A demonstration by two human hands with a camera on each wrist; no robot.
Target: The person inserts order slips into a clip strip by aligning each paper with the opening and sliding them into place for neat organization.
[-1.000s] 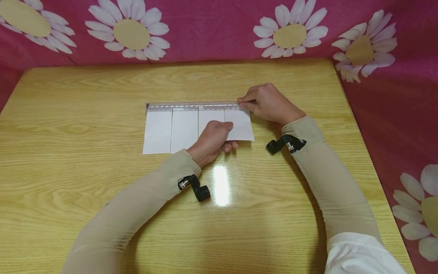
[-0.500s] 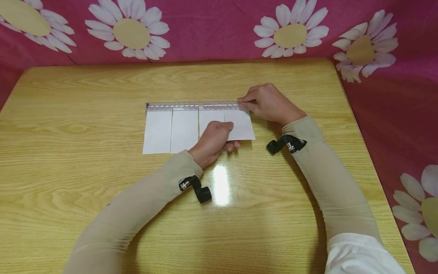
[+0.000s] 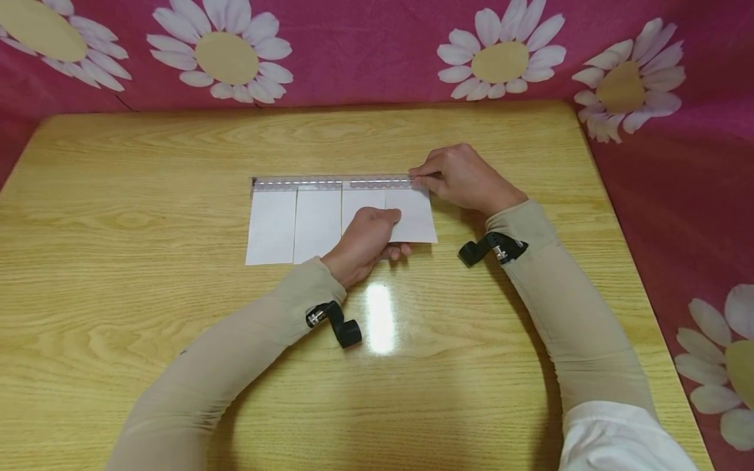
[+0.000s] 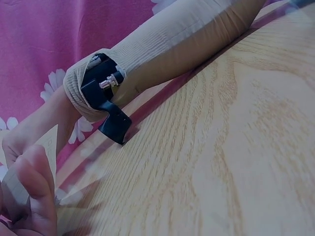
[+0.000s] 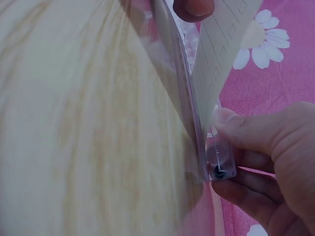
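Observation:
Several white paper cards (image 3: 319,226) stand side by side along a clear plastic strip (image 3: 306,184) that runs across their top edges. My left hand (image 3: 368,235) pinches the rightmost card (image 3: 415,219), thumb on its face and fingers under its lower edge, which is raised off the table. At the strip's right end my right hand (image 3: 465,176) grips the corner between thumb and fingers. In the right wrist view that transparent end (image 5: 221,162) shows a round clear part, and the card (image 5: 221,44) bears printed lines and small boxes. My left hand partly hides the third card.
All this lies on a wood-grain table (image 3: 147,314) with a bright light reflection near its middle. A pink cloth (image 3: 365,52) with white daisies hangs behind and at the right side. Black camera mounts (image 3: 338,324) stick out from both wrists.
The left hand and the rightmost card's lower edge shift slightly right, then back again. The right hand keeps its place and its grip.

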